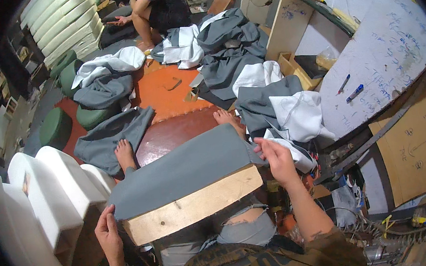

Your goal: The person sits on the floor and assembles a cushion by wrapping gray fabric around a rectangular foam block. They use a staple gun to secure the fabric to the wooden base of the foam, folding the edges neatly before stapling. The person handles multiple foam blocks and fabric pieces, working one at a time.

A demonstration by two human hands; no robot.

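A long wooden-framed piece [194, 204] lies across my lap, its bare timber side toward me. Smooth grey fabric [185, 166] is draped over its top and reaches down at both ends. At the left end, my left hand [109, 238] is closed, thumb and fingers pinching the fabric's lower corner. My right hand [277, 160] is at the opposite end, its bent fingers closed on the fabric's edge beside the wood. The far side of the piece is hidden under the cover.
White foam-covered blocks [49, 195] stand close on my left. Grey and white fabric pieces [298, 114] lie in heaps at right and ahead. Green round cushions [56, 128] sit at left. At right are a white board with pens [355, 92] and coiled hoses [412, 232]. A person [160, 10] sits far ahead.
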